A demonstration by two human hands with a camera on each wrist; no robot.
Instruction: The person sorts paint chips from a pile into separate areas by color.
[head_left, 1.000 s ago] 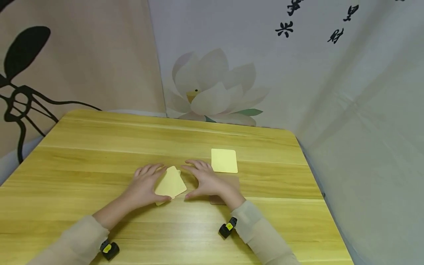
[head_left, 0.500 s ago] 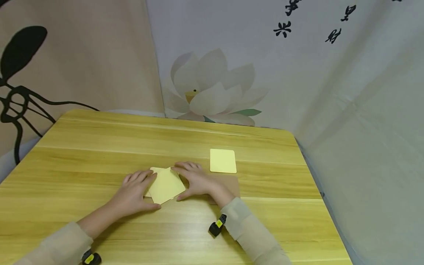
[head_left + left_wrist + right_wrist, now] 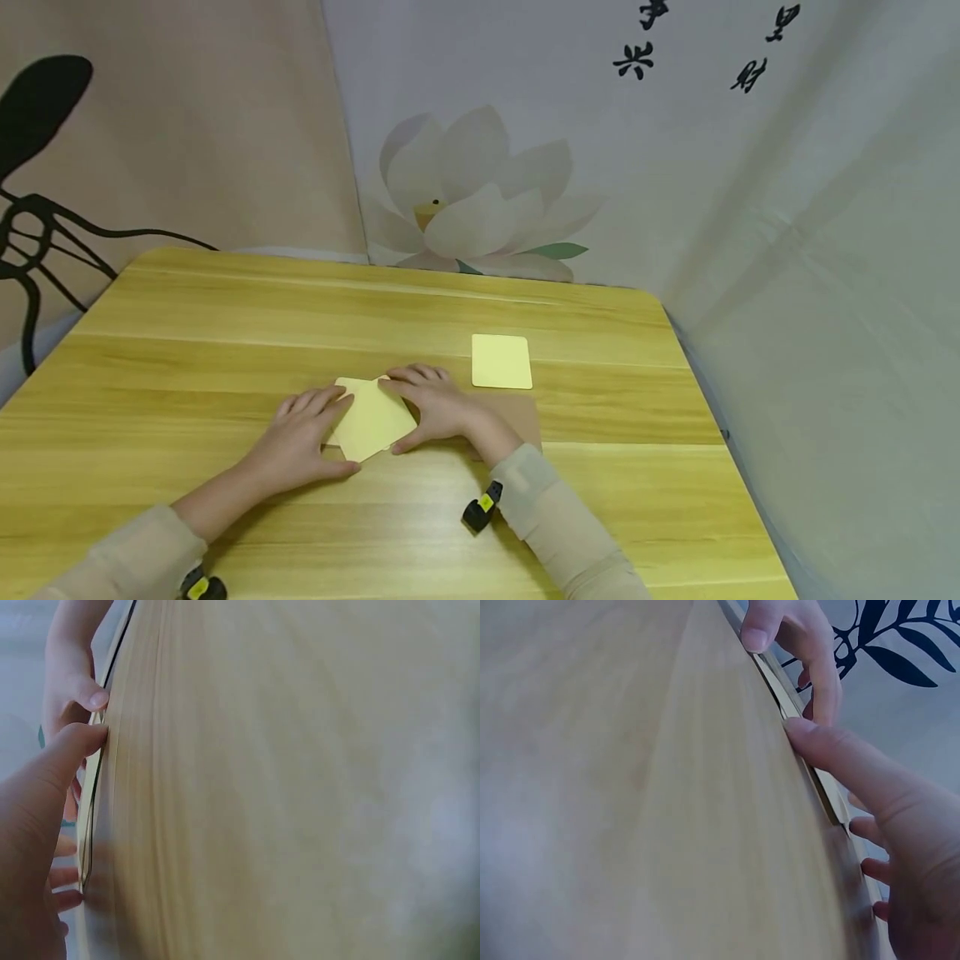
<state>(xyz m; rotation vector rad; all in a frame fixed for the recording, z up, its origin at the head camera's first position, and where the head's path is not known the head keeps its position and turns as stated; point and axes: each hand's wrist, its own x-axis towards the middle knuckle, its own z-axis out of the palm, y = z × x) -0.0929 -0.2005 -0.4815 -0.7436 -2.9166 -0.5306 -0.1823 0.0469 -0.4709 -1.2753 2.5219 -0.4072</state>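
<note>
Overlapping yellow square cards (image 3: pixel 375 421) with rounded corners lie in a loose stack between my two hands, turned at different angles. My left hand (image 3: pixel 300 437) holds the left side, its thumb at the near edge and fingertips at the far edge. From the right, my right hand (image 3: pixel 438 408) grips the stack likewise, its fingers over the far corner and its thumb near the front. In the left wrist view the cards (image 3: pixel 88 799) appear edge-on beside the left thumb (image 3: pixel 86 739). The right wrist view shows the right thumb (image 3: pixel 817 742) against the cards' edge (image 3: pixel 827 791).
A single yellow card (image 3: pixel 501 362) lies to the right, farther back. Nearer, a brown square (image 3: pixel 513 414) is partly covered by my right forearm. The wooden table (image 3: pixel 225 317) meets a printed curtain (image 3: pixel 480 183) at its back edge.
The stack and my left hand have shifted left, and its top card has turned. My right hand has come left onto the stack. Over the last half second little differs besides a slight view shift.
</note>
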